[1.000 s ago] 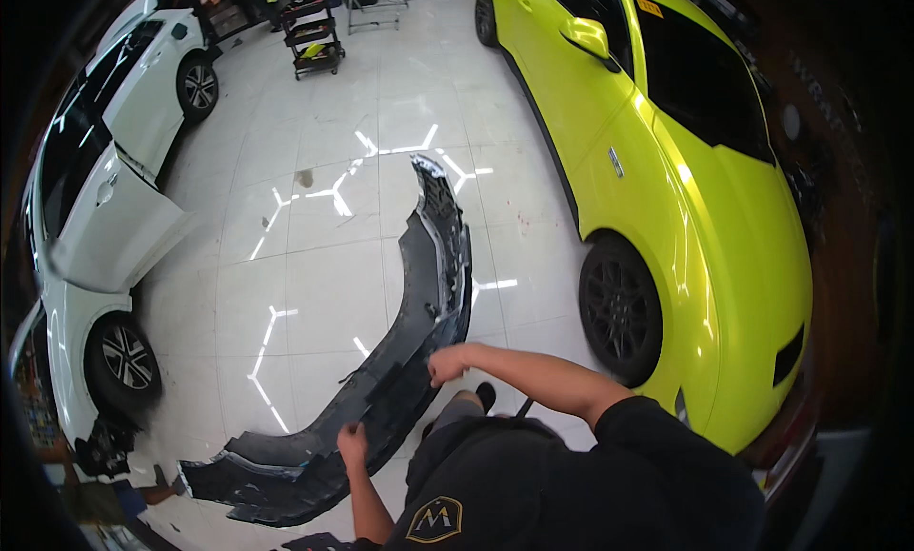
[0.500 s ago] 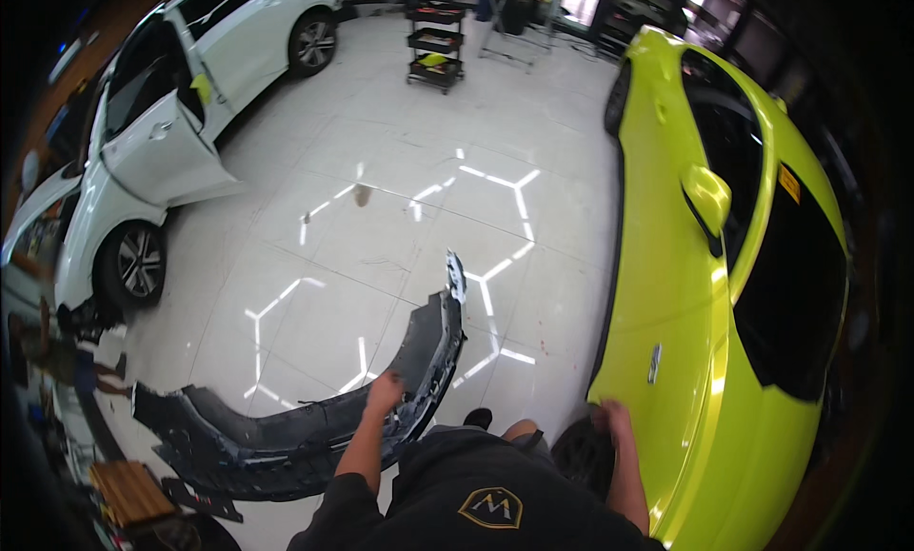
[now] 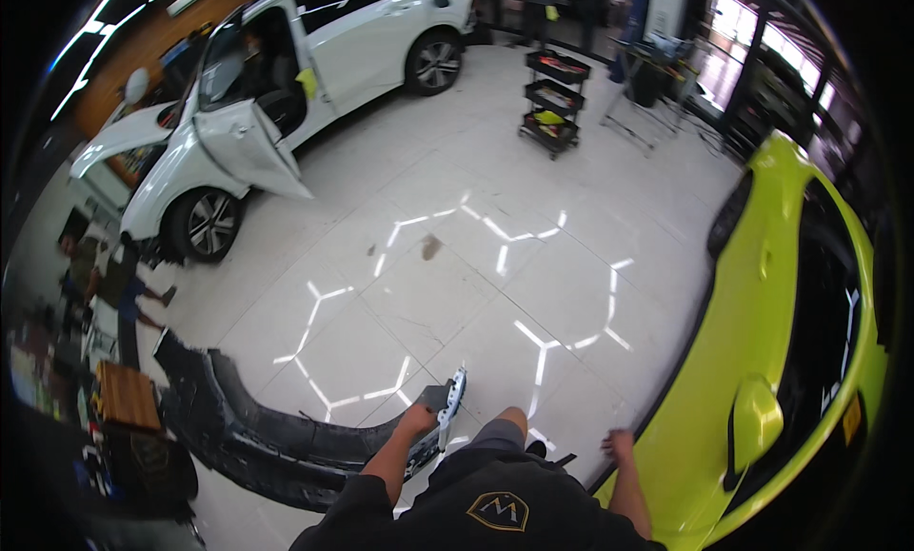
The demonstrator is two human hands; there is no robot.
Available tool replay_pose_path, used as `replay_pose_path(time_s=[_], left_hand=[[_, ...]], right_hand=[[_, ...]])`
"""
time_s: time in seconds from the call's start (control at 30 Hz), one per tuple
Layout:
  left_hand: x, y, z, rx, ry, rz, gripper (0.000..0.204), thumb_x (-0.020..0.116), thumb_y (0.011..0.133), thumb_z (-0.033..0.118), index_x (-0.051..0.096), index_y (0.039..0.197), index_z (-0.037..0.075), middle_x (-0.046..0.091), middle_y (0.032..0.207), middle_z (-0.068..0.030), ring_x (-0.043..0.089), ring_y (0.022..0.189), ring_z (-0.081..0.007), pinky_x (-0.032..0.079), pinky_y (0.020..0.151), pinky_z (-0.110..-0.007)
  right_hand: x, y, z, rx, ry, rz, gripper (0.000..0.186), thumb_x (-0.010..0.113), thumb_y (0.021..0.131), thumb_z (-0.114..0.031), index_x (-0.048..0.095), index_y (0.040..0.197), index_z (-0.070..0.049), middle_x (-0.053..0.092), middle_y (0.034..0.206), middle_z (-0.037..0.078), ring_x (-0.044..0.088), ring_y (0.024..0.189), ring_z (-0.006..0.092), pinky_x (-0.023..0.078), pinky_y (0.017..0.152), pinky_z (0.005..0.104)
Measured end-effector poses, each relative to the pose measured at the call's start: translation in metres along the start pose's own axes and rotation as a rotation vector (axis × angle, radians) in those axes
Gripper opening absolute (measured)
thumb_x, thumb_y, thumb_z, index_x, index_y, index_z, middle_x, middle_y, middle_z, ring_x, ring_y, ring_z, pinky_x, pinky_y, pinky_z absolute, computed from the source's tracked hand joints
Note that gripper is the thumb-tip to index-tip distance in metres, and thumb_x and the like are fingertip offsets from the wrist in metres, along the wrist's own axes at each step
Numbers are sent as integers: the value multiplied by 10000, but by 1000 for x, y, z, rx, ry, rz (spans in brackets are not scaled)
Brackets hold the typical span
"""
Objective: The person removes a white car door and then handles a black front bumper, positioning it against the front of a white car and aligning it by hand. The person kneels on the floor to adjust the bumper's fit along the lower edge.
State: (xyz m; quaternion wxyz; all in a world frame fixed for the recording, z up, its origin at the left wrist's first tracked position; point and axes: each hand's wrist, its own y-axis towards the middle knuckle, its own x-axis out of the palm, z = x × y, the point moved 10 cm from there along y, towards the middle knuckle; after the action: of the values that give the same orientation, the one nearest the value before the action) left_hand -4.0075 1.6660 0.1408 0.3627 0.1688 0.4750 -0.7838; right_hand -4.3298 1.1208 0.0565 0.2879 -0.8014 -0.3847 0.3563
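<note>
My left hand [image 3: 417, 419] is in front of the right end of a long, curved black car bumper [image 3: 276, 432], near its pale, shiny edge [image 3: 455, 397]. Its fingers are curled in. Whether it touches the bumper, or has anything inside, I cannot make out. My right hand [image 3: 619, 443] hangs beside the low edge of a bright yellow-green car [image 3: 733, 342], apart from it, with loosely bent fingers and nothing visible in them. My body covers part of the bumper's near side.
A white car [image 3: 367, 47] with its front door [image 3: 249, 144] ajar stands at the far left. A black three-tier cart [image 3: 552, 99] is at the back. Someone [image 3: 119, 265] is at the left, behind a wooden-topped stool or box [image 3: 129, 396]. Pale glossy floor [image 3: 457, 294] lies between the cars.
My view has moved forward and swung left. My left hand is now nearer the bumper's right end; my right hand has come away from the green car's wheel area.
</note>
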Motion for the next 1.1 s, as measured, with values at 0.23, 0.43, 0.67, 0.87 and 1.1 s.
replay_pose_path(time_s=[0.23, 0.43, 0.67, 0.87, 1.1], left_hand=[[-35, 85, -56, -433, -365, 156, 361, 609, 822, 281, 705, 1047, 15, 704, 1005, -212, 660, 1013, -357, 518, 875, -451], [-111, 230, -44, -421, -524, 472, 333, 643, 821, 252, 694, 1043, 10, 700, 983, -220, 673, 971, -356, 529, 852, -411], [-346, 319, 69, -224, -619, 681, 382, 635, 870, 276, 638, 1170, 39, 690, 1067, -206, 673, 980, -343, 531, 858, -408], [-458, 380, 8, -491, -631, 721, 402, 635, 849, 258, 628, 1178, 27, 693, 1055, -206, 667, 986, -346, 525, 868, -406], [-602, 429, 31, -403, -941, 933, 341, 609, 914, 200, 618, 1217, 45, 687, 1080, -149, 674, 970, -249, 524, 809, -335]], right_hand=[[-26, 156, -397, -382, -48, 10, 253, 490, 941, -207, 578, 1111, -43, 646, 849, 127, 642, 655, 234, 522, 551, 367], [36, 277, -406, -89, -24, -214, 294, 516, 904, -197, 567, 1158, -59, 633, 847, 143, 650, 664, 283, 533, 541, 409], [221, 331, -475, 182, -697, -411, 246, 541, 894, -284, 608, 948, -54, 655, 759, 137, 666, 642, 271, 548, 614, 420], [456, 458, -700, -184, -1034, -542, 369, 545, 882, -359, 668, 716, -53, 664, 641, 125, 666, 583, 254, 553, 663, 410], [992, 273, -1162, -1493, -1185, -573, 463, 542, 917, -420, 658, 821, 18, 668, 910, 244, 632, 892, 430, 506, 810, 505]])
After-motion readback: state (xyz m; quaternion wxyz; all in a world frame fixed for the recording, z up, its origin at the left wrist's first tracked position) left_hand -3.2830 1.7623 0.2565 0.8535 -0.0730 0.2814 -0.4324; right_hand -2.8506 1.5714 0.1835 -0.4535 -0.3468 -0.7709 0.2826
